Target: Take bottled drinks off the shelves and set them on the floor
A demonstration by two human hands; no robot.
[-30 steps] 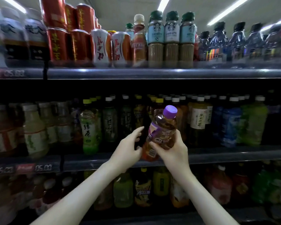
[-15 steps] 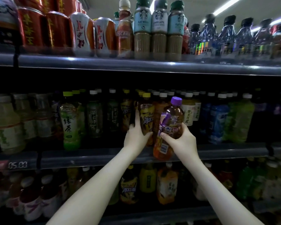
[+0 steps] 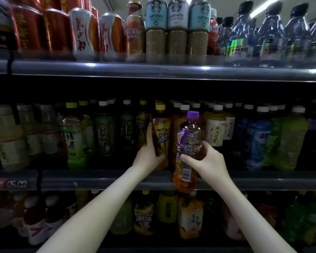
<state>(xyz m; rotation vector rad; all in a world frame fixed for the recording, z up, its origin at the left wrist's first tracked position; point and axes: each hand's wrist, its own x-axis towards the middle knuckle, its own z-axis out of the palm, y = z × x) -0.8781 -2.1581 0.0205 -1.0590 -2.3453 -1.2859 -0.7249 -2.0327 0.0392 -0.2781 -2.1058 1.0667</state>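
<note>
Purple-capped bottle [image 3: 192, 130] is being gripped by the right hand [image 3: 208, 159]; at its nine o'clock the left hand [image 3: 147, 152] is clasping a yellow-capped bottle [image 3: 161, 133].

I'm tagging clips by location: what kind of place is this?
Most likely a shop's drinks aisle: shelves packed with rows of bottles and cans, and a price tag on the shelf edge.

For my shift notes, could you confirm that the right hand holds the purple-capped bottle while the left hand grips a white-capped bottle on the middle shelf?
Not quite: the head view shows the left hand gripping a yellow-capped bottle, not a white-capped one, on the middle shelf. The right hand does hold the purple-capped bottle.
</note>
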